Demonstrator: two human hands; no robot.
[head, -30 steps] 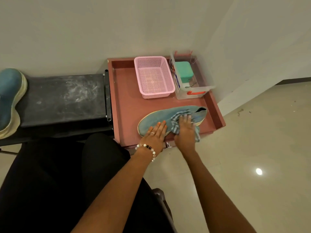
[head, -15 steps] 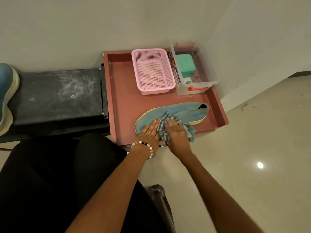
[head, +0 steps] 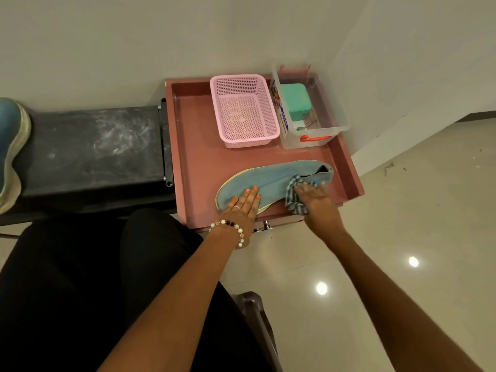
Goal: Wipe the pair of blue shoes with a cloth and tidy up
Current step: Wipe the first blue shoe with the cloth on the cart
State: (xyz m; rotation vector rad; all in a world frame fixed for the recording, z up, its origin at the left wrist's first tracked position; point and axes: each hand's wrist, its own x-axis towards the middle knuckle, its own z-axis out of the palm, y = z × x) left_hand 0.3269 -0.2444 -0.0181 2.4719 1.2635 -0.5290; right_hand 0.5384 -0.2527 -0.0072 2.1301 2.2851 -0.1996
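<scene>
Blue shoe [head: 271, 181], tray's [head: 193, 157] front edge: left hand [head: 243, 204] flat, steadying toe; right hand [head: 312, 193] presses cloth [head: 294, 200] near heel. Wiping underway. Second shoe [head: 10, 151] and tidying outstanding.

R hand [head: 314, 201] w/ the checked cloth [head: 294, 200] has slid back along the blue shoe [head: 271, 179] toward the heel end; half a sec ago it sat mid-shoe, right beside the L hand [head: 243, 208], now the two are apart. Cloth bunches under R palm near the shoe opening. L hand's fingers lie flatter on the toe part, pressing. Shoe itself has turned slightly, heel a bit further up the tray.
</scene>
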